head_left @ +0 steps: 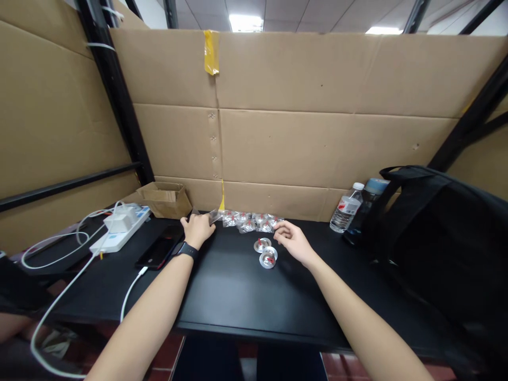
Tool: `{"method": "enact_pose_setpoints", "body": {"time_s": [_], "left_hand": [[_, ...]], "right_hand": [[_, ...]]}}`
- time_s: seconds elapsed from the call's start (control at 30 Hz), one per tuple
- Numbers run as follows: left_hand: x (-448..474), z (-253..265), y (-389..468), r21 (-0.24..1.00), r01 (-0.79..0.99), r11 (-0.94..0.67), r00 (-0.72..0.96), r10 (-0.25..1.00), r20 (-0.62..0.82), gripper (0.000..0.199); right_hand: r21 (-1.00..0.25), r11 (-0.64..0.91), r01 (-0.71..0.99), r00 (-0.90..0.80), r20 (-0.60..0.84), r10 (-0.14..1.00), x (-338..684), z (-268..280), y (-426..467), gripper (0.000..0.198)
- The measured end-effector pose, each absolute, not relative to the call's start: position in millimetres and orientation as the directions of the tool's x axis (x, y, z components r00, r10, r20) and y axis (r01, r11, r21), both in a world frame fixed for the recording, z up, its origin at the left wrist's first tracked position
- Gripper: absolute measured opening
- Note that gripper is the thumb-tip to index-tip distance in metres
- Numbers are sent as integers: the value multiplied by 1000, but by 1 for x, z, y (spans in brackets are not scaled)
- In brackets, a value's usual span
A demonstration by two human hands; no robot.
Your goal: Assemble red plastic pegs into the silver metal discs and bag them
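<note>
Both bare forearms reach forward over the black desk (pixel 222 296). The left hand (pixel 197 229), with a black band on its wrist, rests on the desk with its fingers pinched on the edge of a small clear plastic bag (pixel 214 215), which sticks up and to the right from the grip. The right hand (pixel 292 239) hovers just over the desk, fingers loosely curled and apart, holding nothing. Just left of it lie two round silver metal discs with red centres (pixel 265 252), one behind the other, close together. Behind them, against the brown cardboard wall (pixel 317 143), lies a cluster of clear packets holding similar red-marked parts (pixel 252 221). Left of the left hand lie a black phone (pixel 161 247), a white power strip with white cables (pixel 119 233) and a small open cardboard box (pixel 164 199). To the right stand a clear water bottle with a white cap (pixel 346 209) and a large black bag (pixel 444 238).
</note>
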State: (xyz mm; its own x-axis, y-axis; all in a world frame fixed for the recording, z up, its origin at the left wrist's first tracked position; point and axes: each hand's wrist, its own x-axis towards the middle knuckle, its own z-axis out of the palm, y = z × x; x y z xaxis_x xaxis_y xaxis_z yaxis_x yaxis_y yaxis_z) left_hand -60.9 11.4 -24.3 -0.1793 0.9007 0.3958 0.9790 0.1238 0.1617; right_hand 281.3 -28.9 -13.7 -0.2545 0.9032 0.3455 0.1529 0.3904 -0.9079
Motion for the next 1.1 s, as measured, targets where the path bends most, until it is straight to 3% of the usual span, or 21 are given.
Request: {"method": "enact_pose_setpoints", "body": {"time_s": [0.3,0.53,0.7,0.9,1.1], "left_hand": [[-73,-6,3,386,920,60,-226,888,401,21],[-78,14,-4,471,873,121,-411,702,581,23],[-84,9,-2,440,884,155,-431,636,641,25],[-85,-11,10,323,896,304,-435,742,510,32],[-83,-20,15,242,910,337,-408,832,376,45]], "right_hand": [[-892,418,175,-314,351,882,281,-7,-34,21],[-878,436,198,-320,362,875,283,-9,-33,19],[-884,429,189,-336,352,874,282,-8,-35,19],[-896,401,191,-354,318,880,281,-9,-36,20],[-882,419,214,-382,319,867,281,-10,-35,19]]}}
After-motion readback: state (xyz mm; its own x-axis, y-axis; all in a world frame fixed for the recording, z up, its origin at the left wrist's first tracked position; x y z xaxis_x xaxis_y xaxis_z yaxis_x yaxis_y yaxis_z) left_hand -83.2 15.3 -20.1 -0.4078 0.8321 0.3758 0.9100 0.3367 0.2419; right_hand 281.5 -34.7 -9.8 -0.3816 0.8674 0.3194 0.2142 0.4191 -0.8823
